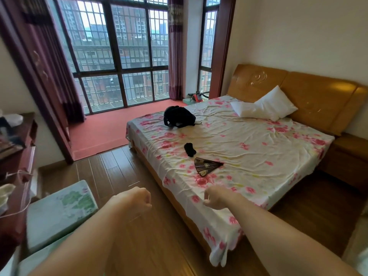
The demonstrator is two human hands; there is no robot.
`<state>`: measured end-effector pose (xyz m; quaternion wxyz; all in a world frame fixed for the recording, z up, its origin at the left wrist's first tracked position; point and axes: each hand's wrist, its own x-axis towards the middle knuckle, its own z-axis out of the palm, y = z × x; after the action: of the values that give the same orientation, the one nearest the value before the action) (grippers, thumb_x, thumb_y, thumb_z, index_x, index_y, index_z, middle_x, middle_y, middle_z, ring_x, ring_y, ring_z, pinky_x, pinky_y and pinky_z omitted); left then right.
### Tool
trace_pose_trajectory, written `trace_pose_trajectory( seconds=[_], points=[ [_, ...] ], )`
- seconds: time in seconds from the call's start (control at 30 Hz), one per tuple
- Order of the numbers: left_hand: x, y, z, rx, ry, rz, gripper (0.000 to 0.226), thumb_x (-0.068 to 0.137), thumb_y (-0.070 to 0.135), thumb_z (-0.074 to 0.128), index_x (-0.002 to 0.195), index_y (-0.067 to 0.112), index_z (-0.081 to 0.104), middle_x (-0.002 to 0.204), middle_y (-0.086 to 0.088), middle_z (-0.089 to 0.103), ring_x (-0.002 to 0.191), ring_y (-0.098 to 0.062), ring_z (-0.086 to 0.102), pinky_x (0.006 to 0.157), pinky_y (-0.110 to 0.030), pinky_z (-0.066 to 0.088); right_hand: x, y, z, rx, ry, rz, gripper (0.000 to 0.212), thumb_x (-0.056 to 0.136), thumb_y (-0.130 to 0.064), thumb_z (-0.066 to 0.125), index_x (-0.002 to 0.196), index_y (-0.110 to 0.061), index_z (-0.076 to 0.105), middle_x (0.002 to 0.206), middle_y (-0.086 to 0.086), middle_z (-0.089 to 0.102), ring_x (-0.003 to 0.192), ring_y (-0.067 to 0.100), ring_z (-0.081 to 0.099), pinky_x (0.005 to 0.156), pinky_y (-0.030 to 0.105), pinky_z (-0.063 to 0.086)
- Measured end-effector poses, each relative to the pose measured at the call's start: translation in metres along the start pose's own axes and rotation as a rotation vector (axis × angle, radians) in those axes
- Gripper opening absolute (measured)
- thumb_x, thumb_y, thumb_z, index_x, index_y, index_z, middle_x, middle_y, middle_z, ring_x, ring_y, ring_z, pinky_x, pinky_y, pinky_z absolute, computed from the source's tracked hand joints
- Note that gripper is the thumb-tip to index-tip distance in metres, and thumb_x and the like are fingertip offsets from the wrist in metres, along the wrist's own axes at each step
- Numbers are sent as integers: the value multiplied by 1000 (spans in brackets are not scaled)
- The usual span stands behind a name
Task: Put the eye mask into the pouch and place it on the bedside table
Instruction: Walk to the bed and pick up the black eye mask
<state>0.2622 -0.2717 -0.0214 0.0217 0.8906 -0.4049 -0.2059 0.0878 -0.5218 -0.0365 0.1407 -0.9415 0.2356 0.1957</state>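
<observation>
A small black fabric bundle (190, 149) lies on the floral bed sheet, left of the middle of the bed; I cannot tell whether it is the eye mask, the pouch, or both. The wooden bedside table (347, 156) stands at the right of the bed, below the headboard. My left hand (137, 198) hovers over the wooden floor beside the bed, fingers curled into a loose fist with nothing in it. My right hand (216, 197) is over the near corner of the bed, fingers loosely bent and apart, holding nothing. Both hands are well short of the black bundle.
A dark folding fan (207, 166) lies open just in front of the bundle. A black backpack (179, 116) sits at the bed's far left, and a white pillow (264, 106) by the headboard. A dark cabinet (16, 156) and padded stools (59, 212) stand at left.
</observation>
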Motion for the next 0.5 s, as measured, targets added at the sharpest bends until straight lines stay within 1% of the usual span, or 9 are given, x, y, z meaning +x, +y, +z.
trace_pose_trajectory(
  seconds=[0.07,0.13,0.2,0.27,0.37,0.43,0.5],
  points=[
    [32,-19,-16,-6,-9,11,9,84,44,61,77,38,63,88,11,64,82,-10,65,77,-34,61,30,-12,-21,4,-9,-17,38,99,-39,54,114,-8,70,113,9,72,103,29,66,92,43,56],
    [64,-35,-30,-17,-19,18,12,85,44,62,74,40,60,87,12,64,80,-9,64,73,-30,58,61,-25,-41,13,-14,-34,39,100,-39,53,111,-6,71,111,11,73,101,30,67,89,43,56],
    [92,-47,-43,-22,-24,28,11,87,42,62,76,39,60,87,11,64,79,-9,63,70,-27,56,89,-36,-58,41,10,-45,40,100,-38,52,111,-4,71,111,12,73,101,30,68,87,42,56],
    [119,-57,-53,-5,-46,31,8,87,42,61,80,38,60,89,9,64,80,-11,64,75,-31,58,113,-47,-66,64,13,-59,38,101,-36,52,114,-6,70,111,11,73,100,28,68,86,40,56],
    [161,-69,-62,10,-84,35,9,83,46,60,77,39,59,91,8,65,82,-12,64,78,-34,59,145,-51,-70,54,-21,-66,37,101,-38,53,118,-9,68,112,9,72,99,26,67,89,40,58],
    [190,-74,-66,5,-99,32,10,82,48,60,79,39,61,93,9,64,82,-11,64,79,-36,59,170,-44,-74,69,-40,-59,38,101,-38,53,120,-9,67,114,9,71,101,27,67,90,39,56],
    [221,-78,-71,-1,-113,41,10,83,48,60,83,38,63,94,9,65,84,-11,65,81,-36,59,198,-31,-81,67,-67,-41,40,101,-38,52,119,-6,67,114,12,71,101,29,67,89,41,57]
  ],
)
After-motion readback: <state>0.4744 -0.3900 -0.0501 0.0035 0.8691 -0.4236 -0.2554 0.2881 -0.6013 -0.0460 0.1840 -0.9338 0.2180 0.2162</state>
